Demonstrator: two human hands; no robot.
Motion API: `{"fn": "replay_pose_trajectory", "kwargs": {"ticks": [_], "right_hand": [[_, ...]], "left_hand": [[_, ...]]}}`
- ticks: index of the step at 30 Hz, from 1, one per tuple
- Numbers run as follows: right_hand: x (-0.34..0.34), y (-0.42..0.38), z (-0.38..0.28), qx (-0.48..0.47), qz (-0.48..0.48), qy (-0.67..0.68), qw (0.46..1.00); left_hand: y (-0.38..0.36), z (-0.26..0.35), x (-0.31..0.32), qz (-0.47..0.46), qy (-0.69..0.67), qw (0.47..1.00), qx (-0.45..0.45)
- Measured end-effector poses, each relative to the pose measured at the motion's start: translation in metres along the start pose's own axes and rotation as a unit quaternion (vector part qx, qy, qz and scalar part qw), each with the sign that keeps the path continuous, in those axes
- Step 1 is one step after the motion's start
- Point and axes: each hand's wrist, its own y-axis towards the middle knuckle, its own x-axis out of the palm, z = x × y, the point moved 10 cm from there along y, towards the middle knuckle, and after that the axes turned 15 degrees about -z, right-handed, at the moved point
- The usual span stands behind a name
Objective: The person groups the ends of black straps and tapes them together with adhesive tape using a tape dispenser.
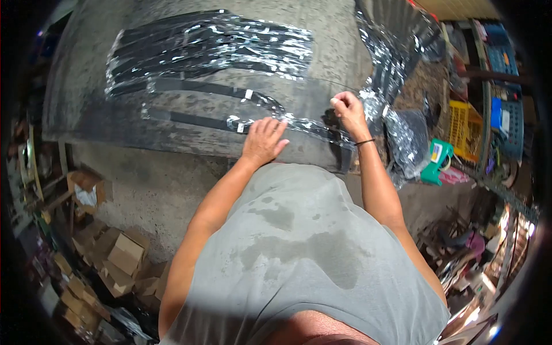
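My left hand (264, 141) lies with its fingers spread at the near edge of the worktable (195, 141), touching the end of a black strip (198, 120) in clear plastic. My right hand (349, 112) is raised over the table to the right, its fingers pinched together; what they hold, if anything, is too small to make out. Between the hands runs a length of crinkled clear plastic wrap (315, 126). A second black strip (201, 87) with a white label lies just beyond. Farther back is a row of plastic-wrapped black pieces (210, 46).
Shiny plastic-wrapped dark material (397, 52) covers the table's right end, with a clear plastic bag (409, 138) below. Beside it are a green container (437, 161), a yellow crate (464, 131) and blue baskets (506, 123). Cardboard boxes (123, 256) lie on the floor at left.
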Motion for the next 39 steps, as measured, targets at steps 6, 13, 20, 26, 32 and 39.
{"fn": "replay_pose_trajectory", "kwargs": {"ticks": [6,13,20,26,32,39], "right_hand": [[-0.139,-0.108,0.007,-0.085,0.290,-0.057,0.952],[-0.071,-0.163,-0.042,-0.110,0.297,-0.314,0.895],[0.064,-0.123,-0.023,-0.187,0.072,-0.466,0.862],[0.068,-0.104,-0.011,-0.213,-0.004,-0.477,0.853],[0.072,-0.089,-0.006,-0.255,-0.005,-0.550,0.795],[0.079,-0.090,-0.018,-0.233,0.014,-0.554,0.799]], "left_hand": [[0.002,0.006,0.000,-0.012,0.007,1.000,0.014],[0.014,0.026,-0.009,-0.017,0.016,1.000,-0.001],[0.023,0.019,0.038,-0.126,0.075,0.988,-0.041],[0.019,0.048,0.015,-0.107,0.024,0.993,-0.036],[0.001,0.091,0.020,-0.106,-0.003,0.994,-0.023],[-0.001,0.067,-0.010,-0.085,-0.014,0.995,-0.041]]}}
